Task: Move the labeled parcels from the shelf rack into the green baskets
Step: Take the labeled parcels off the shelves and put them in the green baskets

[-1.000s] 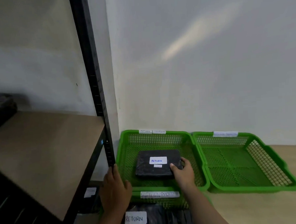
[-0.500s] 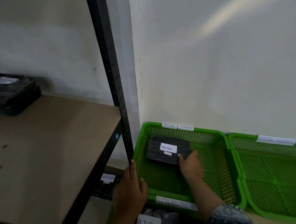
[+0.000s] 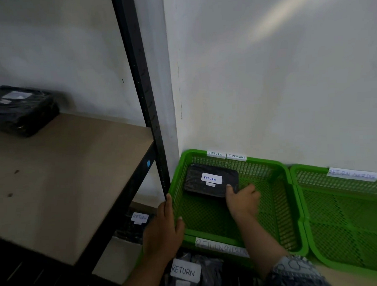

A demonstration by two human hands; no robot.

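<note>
A black parcel (image 3: pixel 209 182) with a white RETURN label lies in the back left corner of the left green basket (image 3: pixel 282 203). My right hand (image 3: pixel 243 200) grips the parcel's front right corner, thumb on top. My left hand (image 3: pixel 163 227) rests with straight fingers against the black rack post (image 3: pixel 146 101) and the basket's left rim, holding nothing. Another black parcel (image 3: pixel 17 110) sits at the back left of the wooden shelf (image 3: pixel 65 182). A third parcel with a RETURN label (image 3: pixel 137 226) lies on the level below.
A second green basket (image 3: pixel 351 221) stands to the right, nothing in it. Both baskets sit against the white wall (image 3: pixel 267 84) and carry paper labels on their rims. At the bottom edge a dark parcel with a RETURN label (image 3: pixel 185 274) lies below the left basket's front rim.
My right hand has slid the parcel from the basket's middle towards its back left corner. The view has swung left, showing more of the shelf. My left hand stays by the post.
</note>
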